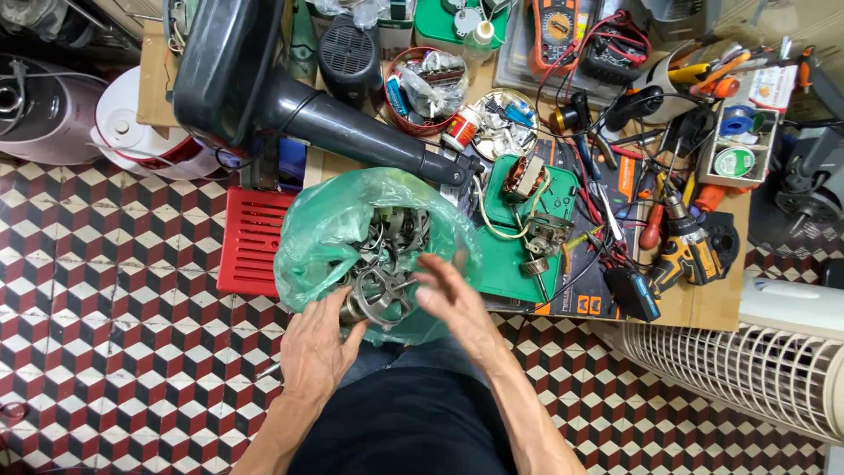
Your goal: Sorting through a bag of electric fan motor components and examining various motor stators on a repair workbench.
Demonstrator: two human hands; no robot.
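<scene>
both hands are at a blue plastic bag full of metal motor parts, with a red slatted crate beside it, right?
Not quite: the plastic bag is green, not blue, as the head view shows. The rest holds: both the left hand and right hand are at it, metal motor parts inside, red slatted crate beside it.

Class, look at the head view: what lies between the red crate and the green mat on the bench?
The green plastic bag of metal motor parts lies between the red crate and green mat.
</scene>
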